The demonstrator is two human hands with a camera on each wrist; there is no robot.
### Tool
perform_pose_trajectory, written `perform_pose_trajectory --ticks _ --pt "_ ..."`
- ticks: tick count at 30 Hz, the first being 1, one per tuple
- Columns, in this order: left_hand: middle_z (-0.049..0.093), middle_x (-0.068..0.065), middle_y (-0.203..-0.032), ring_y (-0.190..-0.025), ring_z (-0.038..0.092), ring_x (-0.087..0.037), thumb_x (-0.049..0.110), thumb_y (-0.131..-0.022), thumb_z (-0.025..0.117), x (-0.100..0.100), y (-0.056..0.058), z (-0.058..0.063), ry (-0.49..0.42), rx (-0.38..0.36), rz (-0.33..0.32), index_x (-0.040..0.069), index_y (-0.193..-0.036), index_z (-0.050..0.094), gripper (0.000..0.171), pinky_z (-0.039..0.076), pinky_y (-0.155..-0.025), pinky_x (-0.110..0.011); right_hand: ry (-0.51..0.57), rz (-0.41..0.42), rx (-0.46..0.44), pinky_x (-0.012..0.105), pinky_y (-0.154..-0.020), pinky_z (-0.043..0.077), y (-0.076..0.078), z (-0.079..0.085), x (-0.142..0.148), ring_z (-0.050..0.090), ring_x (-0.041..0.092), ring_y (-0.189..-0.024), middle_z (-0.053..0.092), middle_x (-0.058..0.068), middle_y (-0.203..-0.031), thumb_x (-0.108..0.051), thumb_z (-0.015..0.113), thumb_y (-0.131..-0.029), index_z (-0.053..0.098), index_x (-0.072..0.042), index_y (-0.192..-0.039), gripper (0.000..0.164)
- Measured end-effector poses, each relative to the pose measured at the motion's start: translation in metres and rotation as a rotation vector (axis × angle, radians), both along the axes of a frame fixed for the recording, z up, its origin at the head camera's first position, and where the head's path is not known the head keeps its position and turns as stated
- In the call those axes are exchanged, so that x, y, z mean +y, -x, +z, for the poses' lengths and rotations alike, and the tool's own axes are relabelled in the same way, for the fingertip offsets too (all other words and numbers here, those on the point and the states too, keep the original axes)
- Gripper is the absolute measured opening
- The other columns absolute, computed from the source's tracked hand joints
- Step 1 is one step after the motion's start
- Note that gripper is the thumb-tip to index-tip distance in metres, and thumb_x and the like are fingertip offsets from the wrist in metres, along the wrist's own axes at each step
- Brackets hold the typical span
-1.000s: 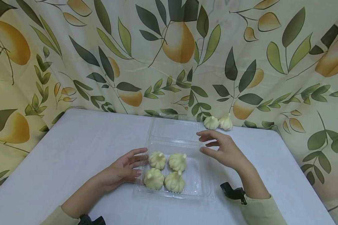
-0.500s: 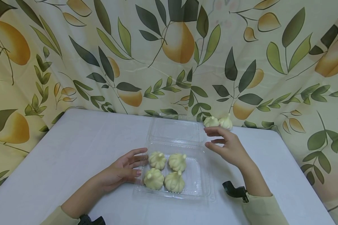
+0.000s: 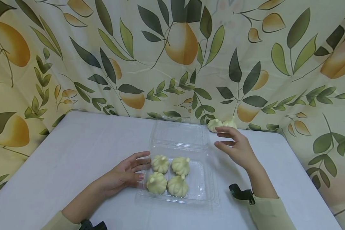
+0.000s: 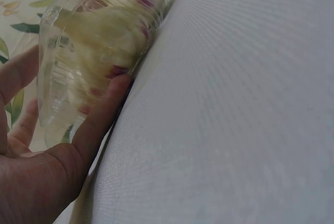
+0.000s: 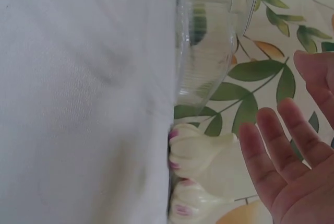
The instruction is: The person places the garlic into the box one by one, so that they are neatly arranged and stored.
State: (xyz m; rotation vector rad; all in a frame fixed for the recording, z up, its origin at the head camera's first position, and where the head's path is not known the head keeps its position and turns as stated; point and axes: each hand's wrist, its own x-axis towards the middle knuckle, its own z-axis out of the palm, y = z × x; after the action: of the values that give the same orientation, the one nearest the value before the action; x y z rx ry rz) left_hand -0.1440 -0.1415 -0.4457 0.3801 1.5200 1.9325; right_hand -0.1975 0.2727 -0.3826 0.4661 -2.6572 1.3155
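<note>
A clear plastic clamshell box (image 3: pixel 202 183) lies with its lid (image 3: pixel 178 133) folded back. Several pale garlic bulbs sit in its left half, among them a front-left bulb (image 3: pixel 156 183) and a back-right bulb (image 3: pixel 180 166). My left hand (image 3: pixel 125 174) rests against the box's left side, its thumb (image 4: pixel 99 117) low on the wall in the left wrist view. Holding nothing, my right hand (image 3: pixel 235 148) hovers right of the lid with fingers spread. Just beyond its fingertips are two more bulbs, a left one (image 3: pixel 214 125) and a right one (image 3: pixel 229 122), also beside the palm (image 5: pixel 308 198) in the right wrist view.
A white-covered table (image 3: pixel 83 150) bears everything. Behind it hangs a curtain (image 3: pixel 149 64) printed with fruit and leaves, close to the two far bulbs. Black wrist cameras (image 3: pixel 241 193) are strapped at both sleeves.
My right hand has moved right and away from the lid, toward the two bulbs at the table's back edge. The left hand and the box have stayed in place.
</note>
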Motion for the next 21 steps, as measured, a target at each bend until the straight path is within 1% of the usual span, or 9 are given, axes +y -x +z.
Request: perform_pose_trajectory --ticks 3,9,16,21 --pt "0.021 -0.02 -0.161 -0.148 0.025 -0.038 0.001 -0.093 0.062 0.0 0.0 0.0 -0.007 0.0 -0.002 0.015 -0.158 0.022 0.078 0.051 -0.096 -0.052 0.023 -0.009 -0.005 0.015 -0.086 0.051 0.001 -0.002 0.003 0.059 0.029 -0.122 0.058 0.008 -0.138 -0.012 0.075 -0.089 0.056 -0.011 -0.136 0.05" --pt "0.02 -0.02 -0.161 -0.148 0.025 -0.038 0.0 -0.094 0.061 -0.001 0.0 0.0 -0.02 0.002 -0.006 0.014 -0.158 0.021 0.077 0.051 -0.096 -0.053 0.044 -0.037 -0.012 0.012 -0.085 0.05 0.003 -0.004 0.006 0.058 0.029 -0.122 0.057 0.01 -0.139 -0.011 0.074 -0.09 0.055 -0.01 -0.136 0.05" --pt "0.02 -0.02 -0.161 -0.148 0.025 -0.038 0.0 -0.094 0.061 0.0 -0.001 0.001 -0.021 0.005 -0.007 0.014 -0.158 0.021 0.077 0.051 -0.096 -0.053 0.055 -0.067 -0.024 0.011 -0.085 0.05 0.004 -0.006 0.011 0.058 0.031 -0.122 0.055 0.015 -0.14 -0.012 0.073 -0.091 0.054 -0.008 -0.138 0.051" --pt "0.021 -0.021 -0.161 -0.147 0.026 -0.037 0.0 -0.094 0.062 -0.001 -0.001 0.0 -0.023 0.003 -0.008 0.014 -0.158 0.022 0.077 0.051 -0.096 -0.052 0.072 -0.085 -0.026 0.011 -0.085 0.049 0.005 -0.009 0.014 0.058 0.031 -0.121 0.055 0.015 -0.139 -0.013 0.073 -0.091 0.054 -0.007 -0.137 0.05"
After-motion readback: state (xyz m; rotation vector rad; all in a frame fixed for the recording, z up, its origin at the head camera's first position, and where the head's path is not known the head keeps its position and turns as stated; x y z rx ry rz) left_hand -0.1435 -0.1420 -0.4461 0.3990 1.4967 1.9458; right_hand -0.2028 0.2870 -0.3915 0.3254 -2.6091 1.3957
